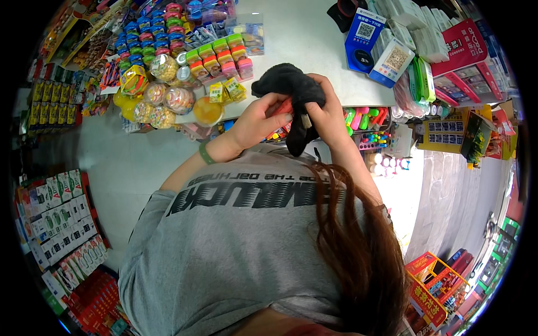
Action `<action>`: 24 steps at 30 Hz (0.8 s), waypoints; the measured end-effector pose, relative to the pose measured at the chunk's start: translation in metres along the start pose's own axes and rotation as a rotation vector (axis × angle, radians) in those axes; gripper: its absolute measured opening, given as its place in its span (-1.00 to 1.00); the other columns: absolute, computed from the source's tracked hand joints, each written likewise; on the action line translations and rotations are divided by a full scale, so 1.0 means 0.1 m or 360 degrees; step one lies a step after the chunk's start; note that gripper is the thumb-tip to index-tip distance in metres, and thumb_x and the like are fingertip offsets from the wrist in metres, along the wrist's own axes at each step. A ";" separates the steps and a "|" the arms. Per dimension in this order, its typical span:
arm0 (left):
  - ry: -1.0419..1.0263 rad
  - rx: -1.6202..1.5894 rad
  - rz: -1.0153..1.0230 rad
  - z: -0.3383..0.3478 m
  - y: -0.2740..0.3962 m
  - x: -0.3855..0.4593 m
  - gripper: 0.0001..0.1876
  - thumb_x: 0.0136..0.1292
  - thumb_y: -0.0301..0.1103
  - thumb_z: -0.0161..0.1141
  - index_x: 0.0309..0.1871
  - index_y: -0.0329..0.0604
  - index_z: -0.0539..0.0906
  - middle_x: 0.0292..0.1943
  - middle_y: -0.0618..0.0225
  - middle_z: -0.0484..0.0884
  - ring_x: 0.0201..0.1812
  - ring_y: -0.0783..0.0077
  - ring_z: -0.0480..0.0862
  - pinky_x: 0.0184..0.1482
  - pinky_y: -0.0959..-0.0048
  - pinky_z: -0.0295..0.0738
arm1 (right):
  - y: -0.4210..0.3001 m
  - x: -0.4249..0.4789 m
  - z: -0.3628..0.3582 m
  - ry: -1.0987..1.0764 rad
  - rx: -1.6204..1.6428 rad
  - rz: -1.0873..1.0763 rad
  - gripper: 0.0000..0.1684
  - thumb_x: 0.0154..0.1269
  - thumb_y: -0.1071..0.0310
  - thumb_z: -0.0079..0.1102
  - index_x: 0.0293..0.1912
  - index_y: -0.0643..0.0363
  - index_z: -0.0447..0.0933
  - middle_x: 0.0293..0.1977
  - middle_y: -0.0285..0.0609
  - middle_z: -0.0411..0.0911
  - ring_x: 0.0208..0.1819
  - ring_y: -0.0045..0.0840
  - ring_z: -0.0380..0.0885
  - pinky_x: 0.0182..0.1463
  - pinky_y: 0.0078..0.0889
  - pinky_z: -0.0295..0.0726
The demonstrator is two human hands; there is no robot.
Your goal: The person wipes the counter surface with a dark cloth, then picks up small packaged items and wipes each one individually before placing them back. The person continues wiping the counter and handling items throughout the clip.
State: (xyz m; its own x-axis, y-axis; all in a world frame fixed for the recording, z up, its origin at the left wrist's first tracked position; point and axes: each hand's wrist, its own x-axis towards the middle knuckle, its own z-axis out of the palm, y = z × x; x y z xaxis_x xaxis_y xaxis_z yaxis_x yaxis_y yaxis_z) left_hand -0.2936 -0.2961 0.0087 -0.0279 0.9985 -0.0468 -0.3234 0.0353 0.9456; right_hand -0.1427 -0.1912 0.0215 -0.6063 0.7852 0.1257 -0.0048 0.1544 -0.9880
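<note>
My right hand [330,111] grips a bunched black fabric item [290,80], its thumb pressed on the front near a small pale tag [306,121]. One end of the fabric hangs down towards my shirt and another droops to the left. Beside it, my left hand [262,122], with a green band on the wrist, has fingers and thumb bent around a red piece [282,108]. Whether that red piece is part of the black fabric is hidden by the fingers. Both hands are over the front edge of a white counter [302,38].
Stacked small coloured tubs [218,59] and round candy jars [178,101] crowd the counter's left. Small yellow packets [227,90] lie close to my left hand. A blue payment-code stand [363,42] and tissue packs [424,38] are at the right. Coloured goods [365,117] sit below the edge.
</note>
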 end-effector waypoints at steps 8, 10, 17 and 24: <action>-0.0218 -0.0299 -0.0125 0.02 0.06 -0.06 -0.52 0.34 -0.38 0.08 0.29 -0.31 0.30 0.05 0.18 0.51 0.00 0.40 0.56 0.08 0.42 0.46 | 0.05 0.09 -0.14 0.0109 -0.0137 0.0110 -0.55 0.01 0.49 0.15 -0.01 0.19 0.45 -0.25 -0.16 0.56 -0.19 -0.52 0.53 -0.05 -0.50 0.49; -0.0121 -0.0850 -0.0093 0.06 0.09 -0.07 -0.56 0.42 -0.36 -0.09 0.33 -0.21 0.26 0.08 0.07 0.50 0.04 0.22 0.56 0.09 0.27 0.47 | 0.03 0.11 -0.14 0.0348 -0.0353 0.0068 -0.53 -0.04 0.53 0.17 -0.02 0.15 0.47 -0.26 -0.16 0.58 -0.20 -0.50 0.56 -0.07 -0.48 0.52; 0.0173 -0.1535 -0.0329 0.00 -0.05 0.05 -0.62 0.44 -0.21 -0.12 0.26 -0.09 0.36 0.07 0.20 0.52 0.05 0.28 0.56 0.07 0.24 0.50 | -0.21 -0.14 0.09 0.0209 -0.0659 -0.0687 -0.32 -0.27 0.55 0.26 0.01 0.06 0.45 -0.04 -0.12 0.45 0.01 -0.26 0.48 0.07 -0.36 0.49; -0.0212 -0.1505 -0.0203 0.02 -0.25 0.04 -0.67 0.50 -0.30 -0.27 0.20 -0.20 0.37 0.07 0.27 0.50 0.06 0.43 0.51 0.16 0.38 0.40 | -0.08 0.07 0.20 0.0373 -0.1231 -0.0557 -0.33 -0.28 0.51 0.33 -0.02 -0.04 0.47 -0.05 -0.16 0.40 -0.02 -0.18 0.41 -0.04 -0.25 0.52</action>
State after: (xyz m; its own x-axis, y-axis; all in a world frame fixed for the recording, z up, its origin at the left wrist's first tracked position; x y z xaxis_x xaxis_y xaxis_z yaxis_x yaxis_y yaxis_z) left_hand -0.2840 -0.2930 -0.0141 0.1490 0.9881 -0.0391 -0.9469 0.1540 0.2824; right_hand -0.1631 -0.1992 0.0287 -0.4915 0.7065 0.5092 0.4317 0.7055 -0.5621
